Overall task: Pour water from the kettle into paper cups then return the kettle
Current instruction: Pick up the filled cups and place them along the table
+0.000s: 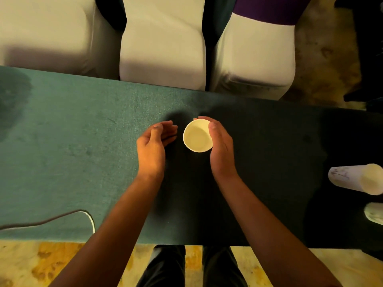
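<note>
While the right hand curls round the far and right side of an upright paper cup, thumb on its rim and fingers wrapped behind it, the cup stands on the green tablecloth with its mouth facing up; whether it holds water I cannot tell. Just left of the cup, the left hand hovers apart from it, fingers loosely bent and holding nothing. Well to the right of the cup, a stack of paper cups lies on its side at the table's edge. Beyond the cup stand white-covered chairs. A white cable lies near the table's front left.
</note>
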